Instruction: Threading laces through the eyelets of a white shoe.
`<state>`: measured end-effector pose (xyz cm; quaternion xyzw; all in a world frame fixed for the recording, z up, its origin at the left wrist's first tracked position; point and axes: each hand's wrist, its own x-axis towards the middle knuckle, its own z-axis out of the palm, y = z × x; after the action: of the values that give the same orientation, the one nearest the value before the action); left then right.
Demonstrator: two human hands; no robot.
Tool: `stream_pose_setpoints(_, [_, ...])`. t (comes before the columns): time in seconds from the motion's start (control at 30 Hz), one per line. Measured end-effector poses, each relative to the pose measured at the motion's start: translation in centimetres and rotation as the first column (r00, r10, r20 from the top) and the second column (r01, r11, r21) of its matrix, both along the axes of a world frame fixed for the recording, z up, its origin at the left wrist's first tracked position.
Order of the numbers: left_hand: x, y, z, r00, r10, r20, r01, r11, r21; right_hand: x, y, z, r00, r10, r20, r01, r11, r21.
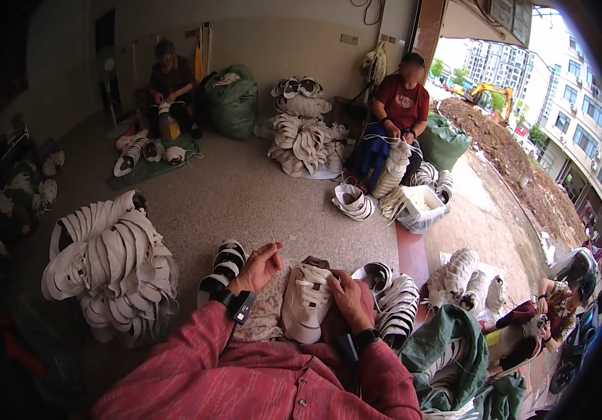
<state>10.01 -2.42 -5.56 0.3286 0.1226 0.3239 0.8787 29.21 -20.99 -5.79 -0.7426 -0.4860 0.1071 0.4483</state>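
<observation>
On my lap lies a white shoe upper (306, 308), its toe toward me, with a white lace crossing its front. My right hand (352, 301) grips its right edge near the collar, thumb and fingers closed on the material. Raised to the left of the upper, my left hand (260, 266) has its fingertips pinched together. A thin pale lace end seems to stick up from them; the rest of that lace is too fine to follow. Under the upper, a flowered cloth (262, 318) covers my leg.
Nested shoe uppers (222, 269) stand left of my knee, others (395, 301) to the right. A large pile (115, 259) is at far left. A green sack (448, 343) lies at my right. Co-workers (402, 105) sit ahead and at right, near a white bin (423, 210).
</observation>
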Motion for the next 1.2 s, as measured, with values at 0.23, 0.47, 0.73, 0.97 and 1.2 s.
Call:
stream_pose_setpoints(0.23, [0.1,0.1,-0.2,1.000,0.005,-0.015,-0.004,0.998,0.067,0.1,-0.1,0.4,1.000,-0.005,-0.021,0.004,0.998,-0.056])
stream_pose_setpoints(0.47, [0.1,-0.2,0.0,1.000,-0.003,-0.028,0.006,0.994,0.107,0.0,-0.2,0.5,1.000,0.011,-0.022,-0.011,1.000,-0.012])
stream_pose_setpoints(0.73, [-0.1,0.1,0.0,0.998,-0.062,-0.023,0.063,0.996,0.064,-0.1,0.0,0.4,0.999,-0.002,-0.049,0.001,1.000,-0.019])
stream_pose_setpoints(0.97, [-0.2,-0.3,0.9,0.996,-0.059,-0.070,0.066,0.993,0.098,0.2,-0.1,0.3,0.999,0.013,-0.038,-0.013,1.000,-0.003])
stream_pose_setpoints(1.2, [-0.4,-0.9,1.3,0.990,-0.025,-0.137,0.047,0.987,0.155,-0.1,-0.3,0.7,1.000,0.020,-0.006,-0.020,0.999,-0.028])
